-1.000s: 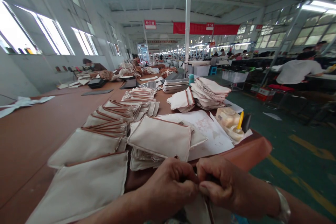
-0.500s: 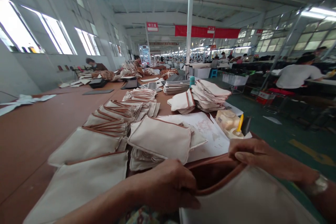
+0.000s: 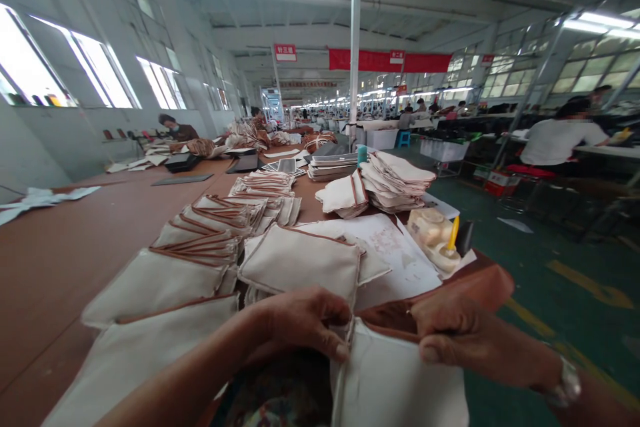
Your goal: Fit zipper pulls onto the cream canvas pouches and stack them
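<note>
In the head view, a cream fabric pouch (image 3: 403, 380) with brown lining stands at the table's front edge, its mouth upward and partly open. My left hand (image 3: 313, 320) pinches its left top corner between thumb and fingers. Along the right part of the brown-edged rim, my right hand (image 3: 465, 337) is closed, thumb outside and fingers curled over toward the lining. Brown material (image 3: 483, 290) shows behind the right hand. Just beyond my left hand lies a stack of similar cream pieces (image 3: 303, 257). The pouch's lower part is cut off by the frame.
Overlapping rows of cream pieces with brown edges (image 3: 195, 240) cover the left-centre of the brown table (image 3: 45, 280). Further back are another cream stack (image 3: 395, 180), white paper (image 3: 385, 243) and a glue container with a yellow handle (image 3: 445, 250). A person in white (image 3: 560, 140) sits at right.
My left hand has shifted to the pouch's left top corner. My right hand has moved left and lower on the rim. The pouch now faces me more squarely, and brown material shows behind it.
</note>
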The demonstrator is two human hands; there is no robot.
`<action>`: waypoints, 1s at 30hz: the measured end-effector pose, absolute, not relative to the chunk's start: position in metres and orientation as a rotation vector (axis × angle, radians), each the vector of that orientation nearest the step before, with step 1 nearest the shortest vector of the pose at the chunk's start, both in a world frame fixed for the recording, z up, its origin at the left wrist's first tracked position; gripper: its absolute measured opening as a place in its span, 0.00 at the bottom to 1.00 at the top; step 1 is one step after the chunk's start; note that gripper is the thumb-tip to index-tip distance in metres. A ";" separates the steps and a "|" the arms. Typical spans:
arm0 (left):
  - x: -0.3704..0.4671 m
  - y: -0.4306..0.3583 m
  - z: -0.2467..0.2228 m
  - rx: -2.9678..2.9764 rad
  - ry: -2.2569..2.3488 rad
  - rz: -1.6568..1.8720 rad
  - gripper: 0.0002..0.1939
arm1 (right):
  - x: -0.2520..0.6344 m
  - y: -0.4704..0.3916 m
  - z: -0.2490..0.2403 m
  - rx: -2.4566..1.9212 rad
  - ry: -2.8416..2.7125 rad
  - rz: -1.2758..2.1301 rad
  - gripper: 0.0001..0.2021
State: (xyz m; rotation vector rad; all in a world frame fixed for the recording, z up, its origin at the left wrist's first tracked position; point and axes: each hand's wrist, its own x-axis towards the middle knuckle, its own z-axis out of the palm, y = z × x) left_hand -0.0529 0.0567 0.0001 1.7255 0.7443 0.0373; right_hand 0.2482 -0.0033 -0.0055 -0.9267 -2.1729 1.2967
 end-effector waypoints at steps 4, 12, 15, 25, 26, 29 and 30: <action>-0.035 0.046 0.002 1.752 0.690 0.193 0.23 | 0.257 0.006 -0.004 -0.988 -2.167 1.420 0.19; -0.012 0.028 0.010 1.678 0.542 0.193 0.22 | 0.217 -0.011 -0.009 -0.900 -2.095 1.340 0.16; -0.017 0.024 0.012 1.640 0.631 0.203 0.19 | 0.210 -0.016 -0.018 -0.906 -2.050 1.339 0.17; -0.010 0.011 0.022 1.822 0.796 0.245 0.06 | 0.191 -0.022 -0.035 -0.934 -1.679 1.394 0.21; -0.010 0.010 0.024 1.868 0.814 0.254 0.07 | 0.190 -0.022 -0.035 -0.956 -1.668 1.411 0.20; -0.012 0.006 0.026 1.979 0.861 0.262 0.08 | 0.187 -0.022 -0.033 -1.007 -1.667 1.430 0.16; -0.013 0.004 0.026 2.006 0.862 0.254 0.09 | 0.187 -0.022 -0.033 -1.023 -1.666 1.419 0.14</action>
